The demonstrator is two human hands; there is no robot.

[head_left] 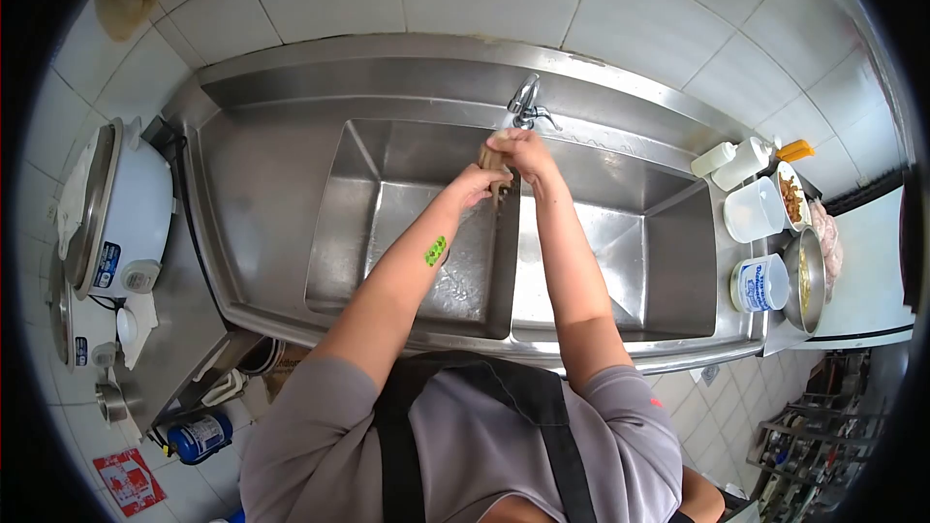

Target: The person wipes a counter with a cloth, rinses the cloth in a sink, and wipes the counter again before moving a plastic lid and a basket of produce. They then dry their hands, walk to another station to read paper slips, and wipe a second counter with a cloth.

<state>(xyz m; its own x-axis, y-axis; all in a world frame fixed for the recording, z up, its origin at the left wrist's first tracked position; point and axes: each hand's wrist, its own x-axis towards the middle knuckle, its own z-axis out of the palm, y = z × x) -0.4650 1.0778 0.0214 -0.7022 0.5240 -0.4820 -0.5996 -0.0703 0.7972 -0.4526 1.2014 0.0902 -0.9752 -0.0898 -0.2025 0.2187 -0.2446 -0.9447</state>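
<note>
Both my hands meet under the faucet (524, 105) at the back of a steel double sink (417, 324). My left hand (476, 184) and my right hand (523, 150) are closed together around a small brown thing (496, 172) that hangs down between them over the divider of the two basins. What the brown thing is I cannot make out. A green patch (435, 251) sits on my left forearm.
A white rice cooker (116, 208) stands on the counter at the left. Right of the sink are two white bottles (731, 161), a clear tub (755, 210), a white tin (760, 283), a metal bowl (806, 279) and food dishes. A blue canister (199, 436) lies on the floor.
</note>
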